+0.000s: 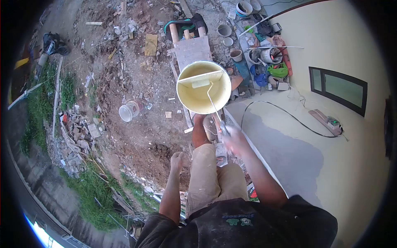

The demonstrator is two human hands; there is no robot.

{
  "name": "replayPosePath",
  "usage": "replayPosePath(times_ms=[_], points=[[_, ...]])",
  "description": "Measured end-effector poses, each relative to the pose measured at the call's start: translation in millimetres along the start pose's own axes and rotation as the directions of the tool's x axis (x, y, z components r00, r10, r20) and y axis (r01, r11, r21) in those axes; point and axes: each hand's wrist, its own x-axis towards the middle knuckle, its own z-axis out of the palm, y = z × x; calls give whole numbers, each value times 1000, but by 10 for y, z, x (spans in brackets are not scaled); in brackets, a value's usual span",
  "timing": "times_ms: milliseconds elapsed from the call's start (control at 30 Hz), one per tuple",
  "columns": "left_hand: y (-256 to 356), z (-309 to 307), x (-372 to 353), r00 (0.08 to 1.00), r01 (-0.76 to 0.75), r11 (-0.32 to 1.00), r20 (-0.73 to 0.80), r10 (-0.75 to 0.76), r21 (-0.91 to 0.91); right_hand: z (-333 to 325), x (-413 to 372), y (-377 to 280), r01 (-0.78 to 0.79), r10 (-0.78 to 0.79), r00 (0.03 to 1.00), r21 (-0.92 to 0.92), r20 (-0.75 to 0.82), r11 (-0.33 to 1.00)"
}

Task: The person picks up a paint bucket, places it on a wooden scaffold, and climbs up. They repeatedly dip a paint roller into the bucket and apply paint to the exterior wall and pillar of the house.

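Observation:
My right hand [235,141], smeared by motion, is closed round the handle of a paint roller [211,96]. The roller's bent wire frame reaches into a large bucket [180,99] of cream paint, and its head lies in the paint by a pale board [206,77] set across the inside. The bucket rests on a narrow plank platform [194,51] in front of my legs. My left hand [178,159] hangs beside my left knee, fingers curled in, with nothing seen in it.
A cream wall with a dark-framed window [345,87] rises on the right; a grey patch covers its lower part. A black cable [285,113] runs along it to a power strip [333,123]. Rubble and a white bucket [126,112] lie below left. Tools and pails [224,29] crowd the upper right.

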Motion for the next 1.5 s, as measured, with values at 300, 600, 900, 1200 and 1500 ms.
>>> replayPosePath(times_ms=[300, 600, 900, 1200, 1500], points=[[350, 22, -12, 999, -52, 998, 10, 52, 18, 133, 1358, 173, -72, 71, 997, 38, 21, 997], [-49, -58, 166, 998, -64, 993, 3, 64, 95, -182, -618, -169, -96, 94, 994, 37, 62, 995], [382, 68, 8, 998, -29, 999, 48, 31, -38, -148, 911, -186, -90, 89, 996, 64, 18, 994], [457, 60, -101, 999, 8, 999, 39, -10, 48, -259, -556, -58, -137, 139, 990, 63, -29, 989], [306, 21, -10, 1000, -28, 999, 6, 28, 42, -45, 1586, 89, -132, 118, 990, -193, -83, 972]])
